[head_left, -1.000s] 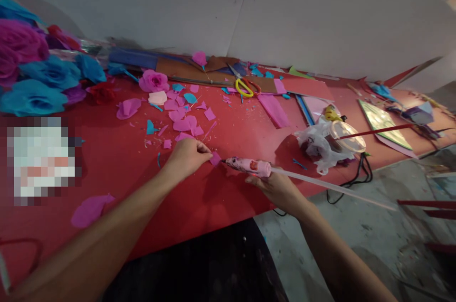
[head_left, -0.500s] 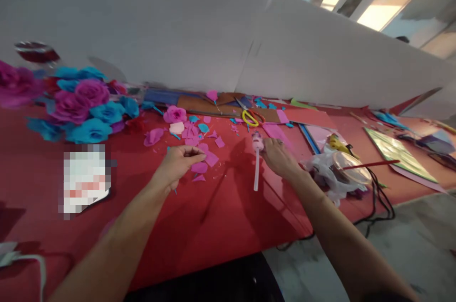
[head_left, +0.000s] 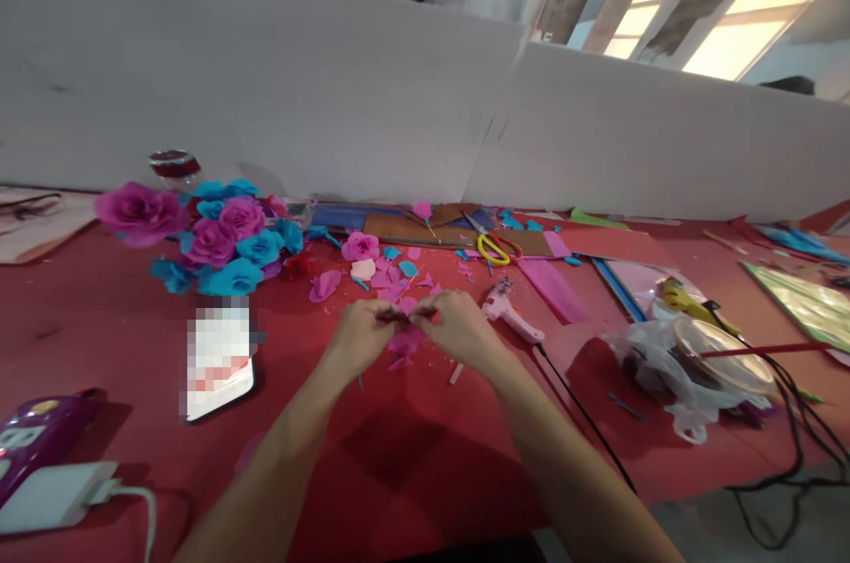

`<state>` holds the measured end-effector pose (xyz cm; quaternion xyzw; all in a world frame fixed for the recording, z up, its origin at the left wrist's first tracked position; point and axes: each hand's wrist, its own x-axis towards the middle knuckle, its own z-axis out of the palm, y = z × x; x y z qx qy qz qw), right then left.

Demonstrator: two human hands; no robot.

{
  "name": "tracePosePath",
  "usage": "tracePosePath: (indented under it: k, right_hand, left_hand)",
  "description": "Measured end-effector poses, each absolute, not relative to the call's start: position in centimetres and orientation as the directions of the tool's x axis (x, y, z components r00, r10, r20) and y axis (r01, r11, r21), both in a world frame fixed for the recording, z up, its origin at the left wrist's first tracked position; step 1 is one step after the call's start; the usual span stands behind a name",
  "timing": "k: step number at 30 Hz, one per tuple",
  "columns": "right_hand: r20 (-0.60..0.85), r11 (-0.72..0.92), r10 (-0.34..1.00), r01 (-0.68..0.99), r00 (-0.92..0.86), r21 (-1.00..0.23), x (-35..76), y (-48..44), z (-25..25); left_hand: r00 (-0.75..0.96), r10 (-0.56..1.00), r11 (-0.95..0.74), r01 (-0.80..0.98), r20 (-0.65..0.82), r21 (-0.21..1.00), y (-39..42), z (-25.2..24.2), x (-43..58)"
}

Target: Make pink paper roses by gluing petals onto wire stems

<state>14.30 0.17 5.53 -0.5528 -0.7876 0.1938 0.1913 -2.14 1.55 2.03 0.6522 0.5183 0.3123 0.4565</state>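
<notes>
My left hand (head_left: pixel 364 335) and my right hand (head_left: pixel 455 328) meet over the middle of the red tabletop. Thumb and fingers are pinched on each, with the fingertips almost touching. Whatever lies between them is small and hidden; pink paper petals (head_left: pixel 402 342) show around and beneath. A thin blue stick end (head_left: pixel 360 382) peeks out below my left hand. Just right of my right hand rests a pink glue gun (head_left: pixel 510 315), its cord running toward the front edge. A pale glue stick (head_left: pixel 456 374) shows below my right wrist.
Blue and magenta paper flowers (head_left: pixel 219 240) stand at left, behind a phone (head_left: pixel 222 368). Scissors (head_left: pixel 495 249) lie among paper scraps at the back. At right are a plastic bag (head_left: pixel 654 368), a round lid (head_left: pixel 721 355) and a yellow glue gun (head_left: pixel 694 306). A white charger (head_left: pixel 57 497) sits front left.
My right hand has let go of the pink glue gun, which now lies on the table, and has moved left to meet my left hand. The view has shifted left and up.
</notes>
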Motion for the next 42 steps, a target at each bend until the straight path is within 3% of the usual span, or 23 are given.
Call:
tracePosePath:
  k: [4, 8, 11, 15, 21, 42]
  right_hand:
    - [0.164, 0.238, 0.971, 0.690, -0.172, -0.684, 15.3, 0.5, 4.2]
    - [0.124, 0.077, 0.979, 0.272, 0.160, -0.959, 16.3, 0.8, 2.9]
    - [-0.018, -0.007, 0.965, -0.044, 0.263, -0.999, 16.5, 0.8, 2.2]
    - [-0.131, -0.061, 0.949, -0.243, 0.287, -0.968, 16.4, 0.6, 1.9]
    - [-0.189, -0.089, 0.948, -0.359, 0.255, -0.929, 16.2, 0.5, 2.4]
    - [-0.205, -0.097, 0.964, -0.493, 0.169, -0.864, 15.3, -0.1, 2.7]
  left_hand:
    - [0.260, 0.966, -0.105, 0.360, 0.008, 0.927, 1.2, 2.1, -1.5]
    - [0.188, 0.977, -0.143, 0.248, 0.098, 0.958, 0.9, 2.1, -0.9]
    - [0.206, 0.977, -0.080, 0.170, 0.044, 0.982, 0.7, 1.9, -0.4]
    - [0.220, 0.974, 0.021, 0.105, -0.044, 0.994, 0.4, 1.7, 0.3]
    - [0.294, 0.946, 0.140, 0.018, -0.139, 0.990, 0.1, 1.2, 1.0]
    - [0.341, 0.932, 0.092, 0.104, -0.122, 0.990, 0.1, 0.8, 1.3]
